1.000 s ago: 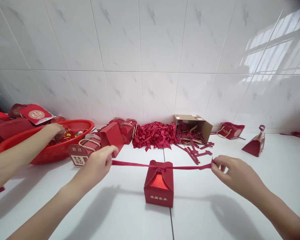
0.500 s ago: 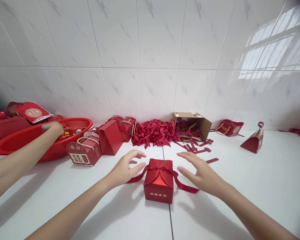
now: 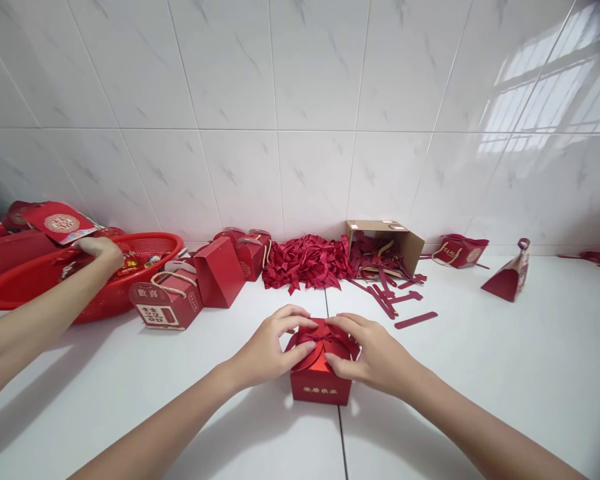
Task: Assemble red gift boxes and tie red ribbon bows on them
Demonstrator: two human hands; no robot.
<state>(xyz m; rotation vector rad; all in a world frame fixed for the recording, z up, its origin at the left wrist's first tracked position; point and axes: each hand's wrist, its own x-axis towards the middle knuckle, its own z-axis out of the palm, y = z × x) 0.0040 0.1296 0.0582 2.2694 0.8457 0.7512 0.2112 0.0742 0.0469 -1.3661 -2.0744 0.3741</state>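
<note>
A red gift box (image 3: 321, 388) with gold lettering stands upright on the white table in front of me. Its curved top flaps meet under a dark red ribbon (image 3: 325, 337) tied across them. From the left, my left hand (image 3: 275, 347) curls its thumb and fingers over the ribbon on the lid. My right hand (image 3: 375, 347) does the same from the right, fingertips close to the knot. Both hands partly cover the lid and the ribbon's ends, and where exactly the fingers pinch is hard to see.
At the left another person's hand (image 3: 100, 253) reaches into a red plastic basket (image 3: 100, 307) of wrapped sweets. Beside it stands a handled red box (image 3: 165, 303). A ribbon heap (image 3: 307, 263) and a cardboard box (image 3: 407, 250) of red strips lie along the wall.
Both my hands have moved inward from beside the gift box onto its ribbon and lid. The ribbon ends that trailed outward are now largely behind my hands. The other person's hand has shifted slightly left.
</note>
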